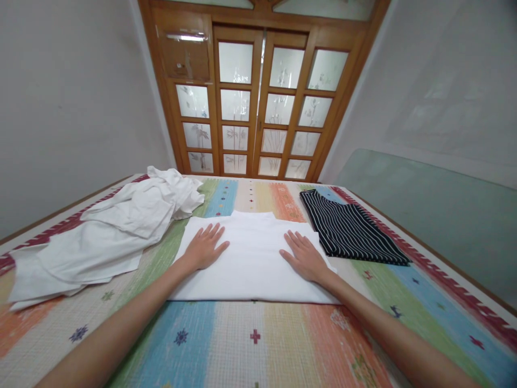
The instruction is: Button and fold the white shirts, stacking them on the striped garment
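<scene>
A white shirt (254, 269), folded in half with a straight near edge, lies flat in the middle of the striped cloth. On its left part rests my left hand (205, 247), palm down with the fingers spread. My right hand (304, 255) lies flat on the right part, its fingers also apart. Neither hand grips the fabric. To the right of the shirt is a folded black garment with white stripes (351, 229). A loose, crumpled heap of white clothes (121, 221) sits on the left.
The colourful striped cloth (194, 334) covers the broad surface under the clothes. A pale green panel (404, 183) stands along the right side. Wooden doors with glass panes (258, 102) are beyond the far edge, with white walls (72, 97) on both sides.
</scene>
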Motion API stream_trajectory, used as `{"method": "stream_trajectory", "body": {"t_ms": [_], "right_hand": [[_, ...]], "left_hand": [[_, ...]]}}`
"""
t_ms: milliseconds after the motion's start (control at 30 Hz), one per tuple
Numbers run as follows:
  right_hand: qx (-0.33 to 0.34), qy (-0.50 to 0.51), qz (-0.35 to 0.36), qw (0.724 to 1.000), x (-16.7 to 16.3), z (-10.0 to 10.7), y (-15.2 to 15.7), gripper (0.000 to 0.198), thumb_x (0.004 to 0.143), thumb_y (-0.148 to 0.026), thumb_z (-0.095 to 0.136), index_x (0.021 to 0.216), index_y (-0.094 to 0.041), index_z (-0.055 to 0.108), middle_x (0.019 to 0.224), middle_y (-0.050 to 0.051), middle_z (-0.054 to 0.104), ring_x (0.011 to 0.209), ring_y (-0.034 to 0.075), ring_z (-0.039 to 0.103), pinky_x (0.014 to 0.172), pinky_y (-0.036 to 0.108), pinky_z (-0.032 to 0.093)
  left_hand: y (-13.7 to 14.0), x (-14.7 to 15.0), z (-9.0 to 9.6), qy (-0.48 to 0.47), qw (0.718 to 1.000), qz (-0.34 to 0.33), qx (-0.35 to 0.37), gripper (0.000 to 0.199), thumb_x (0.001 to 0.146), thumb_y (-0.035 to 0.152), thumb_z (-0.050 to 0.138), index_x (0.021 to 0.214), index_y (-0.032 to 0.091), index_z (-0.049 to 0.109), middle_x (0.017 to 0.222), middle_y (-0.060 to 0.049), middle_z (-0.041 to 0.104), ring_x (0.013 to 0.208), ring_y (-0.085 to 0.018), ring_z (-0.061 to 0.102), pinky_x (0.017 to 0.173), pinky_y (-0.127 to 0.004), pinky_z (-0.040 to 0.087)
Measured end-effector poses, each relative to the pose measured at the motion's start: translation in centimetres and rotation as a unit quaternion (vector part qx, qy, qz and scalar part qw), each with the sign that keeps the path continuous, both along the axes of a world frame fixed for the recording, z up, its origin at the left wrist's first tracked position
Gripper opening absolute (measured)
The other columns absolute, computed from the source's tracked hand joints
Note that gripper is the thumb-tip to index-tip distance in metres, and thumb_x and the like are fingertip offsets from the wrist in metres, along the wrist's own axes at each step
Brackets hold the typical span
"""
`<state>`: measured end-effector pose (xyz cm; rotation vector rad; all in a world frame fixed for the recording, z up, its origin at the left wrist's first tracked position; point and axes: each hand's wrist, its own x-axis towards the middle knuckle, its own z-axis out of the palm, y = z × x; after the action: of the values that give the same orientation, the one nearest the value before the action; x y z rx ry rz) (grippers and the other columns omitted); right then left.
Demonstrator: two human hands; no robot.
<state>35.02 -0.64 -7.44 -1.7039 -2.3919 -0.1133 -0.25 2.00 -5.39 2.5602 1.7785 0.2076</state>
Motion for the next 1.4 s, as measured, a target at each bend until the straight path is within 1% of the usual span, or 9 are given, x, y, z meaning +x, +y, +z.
{"method": "stream_trajectory", "body": {"t_ms": [100,333,500,767,900,967,1133,1267,1400], "right_hand": [[0.005,-0.005,-0.015,1.000,0.9,-0.1,-0.2,0.078,0.095,-0.065,0.016,0.149,-0.012,0.038,0.155,0.014,0.034,0.146,0.030,0.021,0.118,0.049,0.020],[0.028,-0.026,0.011,0.999,1.8,0.0,-0.9,0.068,0.098,-0.053,0.022,0.145,-0.009,0.043,0.152,0.015,0.038,0.145,0.029,0.025,0.116,0.046,0.024],[0.029,-0.025,0.016,0.999,1.7,0.2,-2.2,0.062,0.099,-0.049,0.027,0.145,-0.011,0.043,0.153,0.014,0.038,0.145,0.030,0.025,0.115,0.049,0.026],[0.023,-0.035,0.025,0.999,1.2,0.3,-4.3,0.061,0.099,-0.046,0.028,0.145,-0.009,0.042,0.153,0.017,0.036,0.145,0.032,0.024,0.116,0.052,0.024],[-0.003,-0.031,0.055,0.998,-0.1,0.6,-2.7,0.062,0.099,-0.045,0.029,0.145,-0.006,0.042,0.152,0.020,0.036,0.144,0.030,0.028,0.117,0.050,0.023],[-0.014,-0.017,0.069,0.997,-1.5,0.9,-1.3,0.060,0.100,-0.044,0.027,0.146,-0.009,0.041,0.153,0.018,0.035,0.144,0.029,0.027,0.116,0.050,0.024],[-0.028,0.014,0.119,0.992,-6.6,1.9,2.6,0.052,0.100,-0.037,0.029,0.145,-0.014,0.044,0.153,0.012,0.037,0.143,0.026,0.031,0.116,0.046,0.027],[0.002,0.033,0.117,0.993,-9.7,3.2,5.0,0.045,0.098,-0.030,0.037,0.135,-0.009,0.054,0.145,0.014,0.049,0.136,0.024,0.043,0.113,0.037,0.031],[0.025,0.051,0.089,0.994,-10.6,4.0,7.2,0.038,0.094,-0.024,0.043,0.125,-0.009,0.060,0.131,0.014,0.062,0.122,0.022,0.055,0.107,0.032,0.037]], "left_hand": [[-0.7,-1.4,-0.3,0.004,1.000,0.005,0.003,0.071,0.096,0.059,0.020,0.149,0.015,0.036,0.157,-0.010,0.029,0.147,-0.029,0.020,0.118,-0.047,0.019],[-2.9,-3.8,-0.4,-0.010,1.000,0.013,0.019,0.069,0.096,0.058,0.020,0.147,0.016,0.039,0.154,-0.011,0.035,0.145,-0.029,0.026,0.116,-0.047,0.023],[-3.1,-4.0,-0.4,-0.020,1.000,0.008,0.018,0.065,0.095,0.057,0.026,0.146,0.018,0.041,0.155,-0.010,0.035,0.145,-0.028,0.027,0.116,-0.047,0.023],[-2.7,-3.4,0.2,0.000,0.999,0.028,-0.025,0.066,0.096,0.052,0.025,0.149,0.013,0.035,0.157,-0.012,0.027,0.147,-0.030,0.021,0.117,-0.049,0.018],[-3.9,-0.4,0.7,0.012,0.995,0.073,-0.061,0.070,0.095,0.054,0.026,0.148,0.009,0.034,0.157,-0.019,0.024,0.145,-0.039,0.018,0.114,-0.060,0.017],[-5.0,2.0,0.7,0.006,0.998,0.038,-0.049,0.072,0.094,0.057,0.028,0.148,0.010,0.035,0.156,-0.020,0.025,0.145,-0.042,0.017,0.113,-0.063,0.016],[-7.5,7.2,0.1,-0.007,0.997,-0.082,-0.006,0.063,0.098,0.048,0.023,0.148,0.011,0.035,0.156,-0.017,0.029,0.146,-0.036,0.019,0.116,-0.057,0.017],[-8.1,8.2,-0.3,-0.035,0.994,-0.100,0.021,0.062,0.099,0.047,0.022,0.149,0.012,0.033,0.156,-0.015,0.031,0.147,-0.033,0.019,0.118,-0.055,0.017],[-8.1,7.7,-0.2,-0.049,0.993,-0.101,0.020,0.063,0.098,0.051,0.022,0.150,0.016,0.032,0.156,-0.013,0.031,0.147,-0.030,0.021,0.119,-0.052,0.018]]}}
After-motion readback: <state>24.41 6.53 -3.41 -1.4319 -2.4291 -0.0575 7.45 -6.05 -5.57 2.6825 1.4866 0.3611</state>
